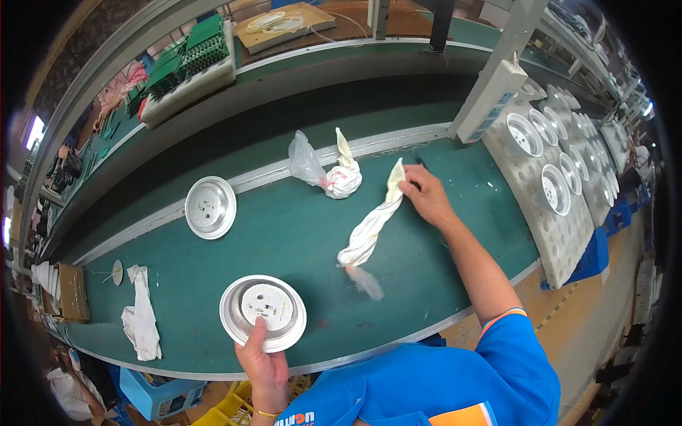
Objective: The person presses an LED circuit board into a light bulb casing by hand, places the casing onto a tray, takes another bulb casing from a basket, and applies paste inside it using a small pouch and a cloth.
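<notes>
My left hand [264, 358] grips the rim of a round white lamp housing [263, 312], thumb on the circuit disc inside it. Over the green bench, my right hand [424, 192] pinches the top of a long twisted white bag [373, 228]; a blurred clear plastic end hangs at its lower tip. Left of that bag, a knotted white bundle [342, 181] with a clear plastic piece [305, 157] lies near the back rail. Another lamp housing [211, 207] rests farther left.
White trays [561, 245] with several lamp housings stand at the right. A white cloth [143, 319], small disc [117, 272] and cardboard box [73, 292] are at the left. Green circuit boards [206, 46] sit on the upper shelf. A metal post [497, 82] rises at the back.
</notes>
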A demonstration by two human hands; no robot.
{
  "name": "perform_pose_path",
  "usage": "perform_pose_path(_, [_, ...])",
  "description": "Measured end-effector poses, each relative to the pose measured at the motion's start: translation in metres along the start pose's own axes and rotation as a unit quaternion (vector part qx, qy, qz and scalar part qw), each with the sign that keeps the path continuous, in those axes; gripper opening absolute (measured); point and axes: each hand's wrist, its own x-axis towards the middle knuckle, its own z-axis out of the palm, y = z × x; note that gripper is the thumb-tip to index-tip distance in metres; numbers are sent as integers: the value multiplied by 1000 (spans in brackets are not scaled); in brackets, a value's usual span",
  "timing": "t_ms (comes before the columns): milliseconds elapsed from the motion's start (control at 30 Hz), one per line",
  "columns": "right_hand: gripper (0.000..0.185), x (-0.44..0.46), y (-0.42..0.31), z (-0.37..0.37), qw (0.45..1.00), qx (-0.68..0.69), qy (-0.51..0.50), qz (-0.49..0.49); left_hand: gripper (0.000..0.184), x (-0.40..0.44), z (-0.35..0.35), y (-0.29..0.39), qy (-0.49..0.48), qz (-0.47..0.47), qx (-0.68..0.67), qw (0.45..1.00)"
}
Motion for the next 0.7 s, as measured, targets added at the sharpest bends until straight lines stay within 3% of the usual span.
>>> perform_pose_path(167, [16,12,23,-39,982,11,-33,188,43,-2,0,-1,10,3,2,1000])
perform_pose_path(267, [19,24,39,-43,970,85,1,226,43,0,0,-2,4,-4,9,1000])
perform_pose_path(333, [22,38,48,-40,974,76,9,212,42,-1,5,-2,3,-7,4,1000])
perform_pose_path(400, [24,55,41,-33,977,-66,24,199,42,-2,7,-4,5,-7,-2,1000])
perform_pose_path(500, [23,78,37,-20,974,-169,11,152,42,-4,3,-7,2,2,-13,1000])
perform_pose_path(700, [20,100,41,-3,965,-230,3,123,43,-4,3,-1,15,-6,-14,1000])
